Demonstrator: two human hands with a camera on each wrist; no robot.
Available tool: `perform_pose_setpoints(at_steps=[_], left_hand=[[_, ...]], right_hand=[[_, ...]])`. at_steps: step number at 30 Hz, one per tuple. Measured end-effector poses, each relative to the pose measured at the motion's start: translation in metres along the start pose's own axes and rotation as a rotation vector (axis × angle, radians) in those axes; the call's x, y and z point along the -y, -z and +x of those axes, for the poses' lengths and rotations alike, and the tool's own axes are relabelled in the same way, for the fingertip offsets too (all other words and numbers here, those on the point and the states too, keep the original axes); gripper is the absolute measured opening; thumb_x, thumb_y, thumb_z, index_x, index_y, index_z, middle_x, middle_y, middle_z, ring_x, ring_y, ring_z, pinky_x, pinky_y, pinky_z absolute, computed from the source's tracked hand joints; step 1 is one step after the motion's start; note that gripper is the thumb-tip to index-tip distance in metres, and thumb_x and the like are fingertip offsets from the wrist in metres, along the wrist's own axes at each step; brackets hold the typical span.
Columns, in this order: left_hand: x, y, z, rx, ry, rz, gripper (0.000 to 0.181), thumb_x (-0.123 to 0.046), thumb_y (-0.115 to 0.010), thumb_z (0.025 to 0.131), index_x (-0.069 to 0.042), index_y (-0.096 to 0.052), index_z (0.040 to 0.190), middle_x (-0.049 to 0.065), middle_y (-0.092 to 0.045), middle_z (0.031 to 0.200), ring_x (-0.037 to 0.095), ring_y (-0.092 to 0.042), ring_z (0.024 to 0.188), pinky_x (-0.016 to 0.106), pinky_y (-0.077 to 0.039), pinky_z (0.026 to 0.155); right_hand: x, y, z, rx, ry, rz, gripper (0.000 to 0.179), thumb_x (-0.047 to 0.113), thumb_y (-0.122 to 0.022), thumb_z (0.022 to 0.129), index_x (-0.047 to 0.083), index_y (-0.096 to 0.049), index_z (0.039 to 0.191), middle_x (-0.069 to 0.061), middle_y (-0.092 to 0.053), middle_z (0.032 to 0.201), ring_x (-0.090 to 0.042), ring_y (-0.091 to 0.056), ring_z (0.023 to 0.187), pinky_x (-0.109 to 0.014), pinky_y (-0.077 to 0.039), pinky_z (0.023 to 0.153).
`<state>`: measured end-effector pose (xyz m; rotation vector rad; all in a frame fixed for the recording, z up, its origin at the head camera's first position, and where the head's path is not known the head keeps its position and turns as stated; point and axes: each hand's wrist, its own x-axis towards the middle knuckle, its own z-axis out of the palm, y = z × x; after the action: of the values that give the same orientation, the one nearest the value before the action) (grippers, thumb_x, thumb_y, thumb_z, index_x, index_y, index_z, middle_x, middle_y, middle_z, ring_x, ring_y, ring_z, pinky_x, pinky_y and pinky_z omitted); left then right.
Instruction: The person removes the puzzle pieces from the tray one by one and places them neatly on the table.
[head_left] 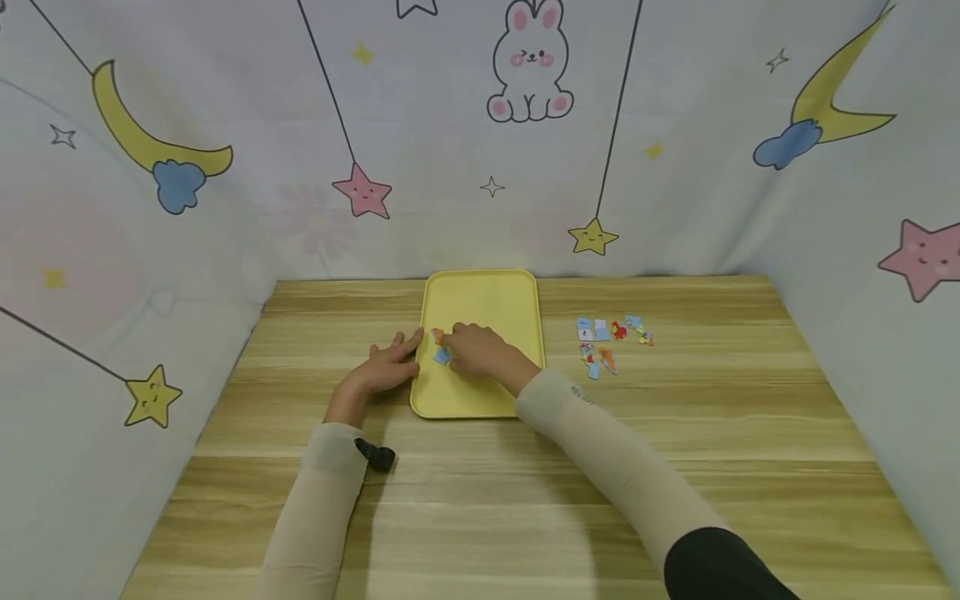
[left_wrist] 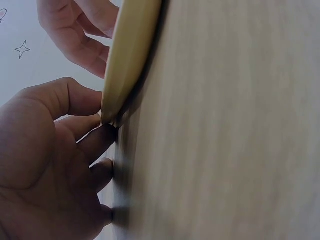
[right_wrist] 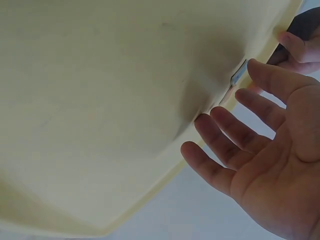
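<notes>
Inside a yellow tray (head_left: pixel 480 292), two small puzzle pieces lie near the left side: an orange one (head_left: pixel 438 336) and a blue one (head_left: pixel 442 357). My right hand (head_left: pixel 480 348) reaches over the tray, with its fingertips at these pieces. In the right wrist view, its thumb and fingers are fairly straight, the thumb tip touching the edge of a blue piece (right_wrist: pixel 239 72). My left hand (head_left: pixel 386 367) rests against the tray's left rim, fingers spread. The left wrist view shows its thumb on the rim (left_wrist: pixel 120 65) and other fingertips down on the table.
Several loose puzzle pieces (head_left: pixel 600 330) lie on the wooden table (head_left: pixel 697 417) to the right of the tray. A printed white curtain (head_left: pixel 450 150) encloses the table's back and sides. A black strapped device (head_left: pixel 375 456) sits at the left wrist.
</notes>
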<state>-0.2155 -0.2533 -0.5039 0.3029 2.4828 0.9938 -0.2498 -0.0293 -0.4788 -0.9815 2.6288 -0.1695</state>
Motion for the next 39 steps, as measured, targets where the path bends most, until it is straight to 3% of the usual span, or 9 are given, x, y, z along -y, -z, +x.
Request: perform_pose_setpoints(at_steps=[8, 15, 23, 35, 39], left_hand=[[0.0016, -0.0007, -0.0011, 0.004, -0.004, 0.001, 0.075, -0.022, -0.046, 0.103, -0.01, -0.014, 0.17, 0.024, -0.009, 0.173, 0.039, 0.008, 0.161, 0.066, 0.022, 0.12], [0.0013, -0.0009, 0.0009, 0.004, 0.017, 0.0, 0.076, -0.025, -0.047, 0.103, -0.013, -0.014, 0.17, 0.027, -0.003, 0.173, 0.048, 0.013, 0.158, 0.069, 0.02, 0.119], [0.0008, -0.0005, 0.0008, 0.001, 0.017, -0.006, 0.076, -0.024, -0.047, 0.103, -0.014, -0.015, 0.17, 0.023, -0.005, 0.174, 0.044, 0.013, 0.159, 0.069, 0.021, 0.119], [0.0011, -0.0013, -0.0017, 0.005, 0.015, -0.043, 0.077, -0.025, -0.047, 0.102, -0.015, -0.014, 0.171, 0.024, -0.001, 0.174, 0.042, 0.015, 0.159, 0.067, 0.023, 0.118], [0.0005, -0.0011, -0.0023, 0.004, 0.017, -0.043, 0.077, -0.024, -0.047, 0.102, -0.015, -0.014, 0.171, 0.024, -0.001, 0.174, 0.042, 0.016, 0.159, 0.068, 0.023, 0.118]], right_hand=[[0.0029, -0.0026, -0.0026, 0.002, 0.012, -0.026, 0.04, 0.023, -0.063, 0.106, 0.015, -0.064, 0.146, -0.009, -0.062, 0.129, -0.027, -0.063, 0.111, -0.042, -0.058, 0.09], [0.0017, -0.0019, -0.0039, -0.009, 0.014, -0.038, 0.029, 0.023, -0.065, 0.106, 0.014, -0.07, 0.133, -0.007, -0.062, 0.122, -0.025, -0.062, 0.105, -0.04, -0.058, 0.086], [0.0028, -0.0034, -0.0013, -0.018, 0.043, -0.066, 0.047, 0.021, -0.064, 0.106, 0.018, -0.058, 0.152, -0.01, -0.06, 0.136, -0.029, -0.061, 0.116, -0.043, -0.058, 0.092], [0.0051, -0.0071, -0.0024, -0.017, 0.081, -0.038, 0.028, 0.022, -0.065, 0.106, 0.012, -0.069, 0.132, -0.007, -0.06, 0.124, -0.022, -0.057, 0.105, -0.034, -0.055, 0.086], [0.0046, -0.0087, -0.0016, -0.024, 0.085, -0.069, 0.032, 0.022, -0.063, 0.107, 0.007, -0.066, 0.135, -0.008, -0.06, 0.125, -0.022, -0.056, 0.103, -0.03, -0.054, 0.083]])
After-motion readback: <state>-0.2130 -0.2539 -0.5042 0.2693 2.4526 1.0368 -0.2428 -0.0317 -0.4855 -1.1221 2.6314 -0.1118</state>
